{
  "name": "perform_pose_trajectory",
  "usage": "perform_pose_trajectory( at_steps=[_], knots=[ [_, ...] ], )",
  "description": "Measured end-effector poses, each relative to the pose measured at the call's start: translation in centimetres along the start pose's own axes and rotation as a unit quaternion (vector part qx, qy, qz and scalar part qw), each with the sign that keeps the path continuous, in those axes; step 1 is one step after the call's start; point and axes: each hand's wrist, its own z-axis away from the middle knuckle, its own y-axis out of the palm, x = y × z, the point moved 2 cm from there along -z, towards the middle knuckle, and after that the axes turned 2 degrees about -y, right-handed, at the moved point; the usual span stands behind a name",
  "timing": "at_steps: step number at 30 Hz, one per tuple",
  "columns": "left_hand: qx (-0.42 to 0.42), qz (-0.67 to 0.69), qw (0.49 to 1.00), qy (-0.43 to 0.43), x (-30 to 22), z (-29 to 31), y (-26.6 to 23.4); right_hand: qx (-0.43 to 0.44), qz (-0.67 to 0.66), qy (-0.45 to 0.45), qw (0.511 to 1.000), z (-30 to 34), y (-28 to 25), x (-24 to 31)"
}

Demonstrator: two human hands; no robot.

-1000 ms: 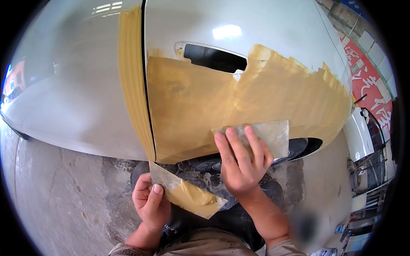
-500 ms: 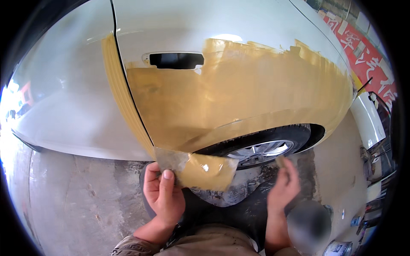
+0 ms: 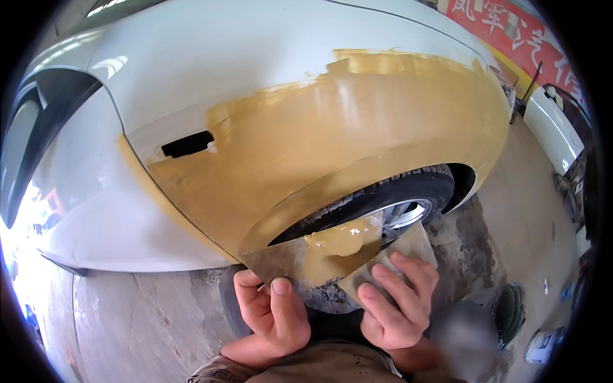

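Note:
My left hand (image 3: 276, 314) pinches the left corner of a thin flat mixing board (image 3: 276, 260) between thumb and fingers. A wet mound of yellow body filler (image 3: 338, 249) lies on the board. My right hand (image 3: 399, 306) is closed on a pale flat spreader (image 3: 415, 246), its fingers laid across the face. The spreader's edge meets or overlaps the right side of the board; exact contact is hard to make out. Beyond both hands, yellow filler coats the lower part of a white car's rear panel (image 3: 357, 121), around the wheel arch.
The car's wheel (image 3: 408, 214) stands just past the board. A dark rectangular opening (image 3: 187, 144) is in the panel at left. On the right lie a dark bucket (image 3: 511, 313), a white can (image 3: 543, 345) and a detached white car panel (image 3: 554, 127). Stained concrete floor (image 3: 147, 319) surrounds me.
My right hand has come left and inward, bringing the spreader to the board. The board has shifted right and tilted. My view has turned toward the right along the car.

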Motion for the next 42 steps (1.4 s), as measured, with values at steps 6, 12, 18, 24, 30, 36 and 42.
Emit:
perform_pose_trajectory(
  at_steps=[6,12,18,24,30,36,42],
  knots=[
    [0.003,-0.025,0.999,0.021,-0.2,1.5,1.7,0.011,-0.004,0.03,0.999,-0.6,0.7,-0.3],
    [-0.13,0.012,0.982,0.136,2.0,-0.6,-2.2,0.118,-0.049,0.044,0.991,1.4,-0.1,-4.0],
    [-0.117,-0.135,0.979,0.097,-1.0,-3.1,-3.0,-0.14,-0.061,0.231,0.961,-2.0,-7.5,-18.3],
    [-0.049,-0.205,0.977,0.039,-0.7,-1.3,-1.1,-0.095,0.016,0.193,0.976,-12.4,-9.3,-26.1],
    [0.019,-0.211,0.977,0.007,0.4,-0.3,-1.8,-0.051,0.052,0.12,0.99,-16.8,-7.5,-29.1],
    [0.043,-0.269,0.962,0.007,1.3,-0.2,-2.4,-0.052,0.099,0.083,0.99,-17.1,-5.4,-29.2],
    [0.04,-0.149,0.985,-0.076,2.7,-0.1,-2.7,-0.07,0.104,0.11,0.986,-15.0,-4.4,-28.3]
  ],
)
